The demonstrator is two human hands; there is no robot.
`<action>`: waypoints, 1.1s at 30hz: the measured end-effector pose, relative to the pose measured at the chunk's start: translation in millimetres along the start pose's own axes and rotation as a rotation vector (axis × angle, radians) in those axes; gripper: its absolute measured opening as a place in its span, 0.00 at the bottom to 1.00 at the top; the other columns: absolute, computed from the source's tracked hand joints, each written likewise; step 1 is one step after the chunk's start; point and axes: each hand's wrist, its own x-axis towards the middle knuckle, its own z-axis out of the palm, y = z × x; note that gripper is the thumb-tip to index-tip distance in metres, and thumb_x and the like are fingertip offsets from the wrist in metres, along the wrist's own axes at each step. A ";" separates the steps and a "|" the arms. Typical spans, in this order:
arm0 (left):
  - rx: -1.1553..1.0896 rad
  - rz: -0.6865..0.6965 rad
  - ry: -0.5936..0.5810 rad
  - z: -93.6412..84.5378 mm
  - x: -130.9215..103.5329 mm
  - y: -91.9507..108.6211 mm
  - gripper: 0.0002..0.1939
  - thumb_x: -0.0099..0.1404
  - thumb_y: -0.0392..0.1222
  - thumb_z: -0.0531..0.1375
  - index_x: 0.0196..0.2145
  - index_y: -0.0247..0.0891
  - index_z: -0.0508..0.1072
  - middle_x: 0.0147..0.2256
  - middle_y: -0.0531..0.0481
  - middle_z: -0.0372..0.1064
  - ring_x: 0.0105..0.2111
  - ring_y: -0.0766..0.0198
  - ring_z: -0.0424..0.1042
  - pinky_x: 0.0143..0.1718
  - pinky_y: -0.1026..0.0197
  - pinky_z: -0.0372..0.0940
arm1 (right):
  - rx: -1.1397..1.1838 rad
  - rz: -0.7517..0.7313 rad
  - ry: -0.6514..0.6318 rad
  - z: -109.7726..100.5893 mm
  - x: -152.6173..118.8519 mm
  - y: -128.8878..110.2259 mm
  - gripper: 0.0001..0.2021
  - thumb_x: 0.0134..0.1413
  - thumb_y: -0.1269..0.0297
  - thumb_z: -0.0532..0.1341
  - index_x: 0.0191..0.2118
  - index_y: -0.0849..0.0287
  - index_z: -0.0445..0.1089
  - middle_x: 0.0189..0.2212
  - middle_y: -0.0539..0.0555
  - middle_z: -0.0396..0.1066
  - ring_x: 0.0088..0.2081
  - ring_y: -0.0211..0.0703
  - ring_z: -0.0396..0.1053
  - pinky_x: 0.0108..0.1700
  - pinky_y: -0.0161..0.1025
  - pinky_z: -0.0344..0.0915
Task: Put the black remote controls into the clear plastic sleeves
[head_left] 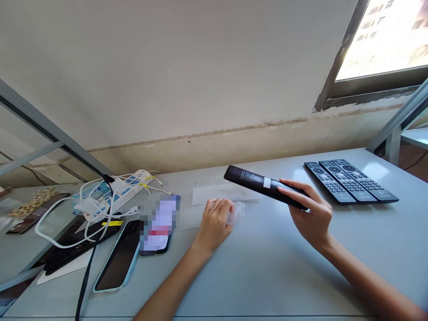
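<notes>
My right hand [310,211] grips a black remote control [249,180] near one end and holds it above the table, tilted. Its back, with small print and a white label, faces me. My left hand [216,223] has its fingers curled round a crumpled clear plastic bag [238,211] at the table's middle. Behind that hand lie more flat, see-through plastic sleeves [214,194]. To the right, three black remote controls [347,183] lie side by side with their buttons up.
On the left, a white power strip [133,185] sits under tangled white cables. Two phones, one in a light blue case [120,256] and one with a lit screen [160,223], lie nearby. A metal frame post [50,131] rises left; a wall and window [384,40] stand behind.
</notes>
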 end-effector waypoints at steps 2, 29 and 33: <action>0.005 -0.021 0.035 0.2 0.1 1.0 0.13 0.58 0.26 0.49 0.38 0.40 0.61 0.29 0.53 0.69 0.29 0.64 0.70 0.38 0.59 0.61 | 0.093 0.115 0.010 1.6 0.2 -2.4 0.10 0.51 0.71 0.59 0.34 0.49 0.74 0.35 0.51 0.75 0.36 0.43 0.74 0.34 0.42 0.72; 0.007 -0.024 0.078 -3.4 1.5 8.9 0.15 0.57 0.36 0.53 0.43 0.38 0.62 0.36 0.47 0.71 0.36 0.60 0.69 0.41 0.57 0.57 | 0.653 0.933 0.149 -2.7 11.7 -5.6 0.06 0.40 0.61 0.58 0.29 0.53 0.66 0.13 0.41 0.48 0.12 0.29 0.46 0.09 0.30 0.43; -0.039 -0.018 -0.012 -3.0 -1.3 10.4 0.19 0.56 0.38 0.55 0.47 0.38 0.63 0.38 0.49 0.72 0.37 0.60 0.70 0.44 0.56 0.56 | 0.605 0.842 0.099 -2.7 6.3 -3.4 0.06 0.44 0.60 0.59 0.31 0.54 0.66 0.14 0.42 0.52 0.12 0.30 0.51 0.10 0.29 0.47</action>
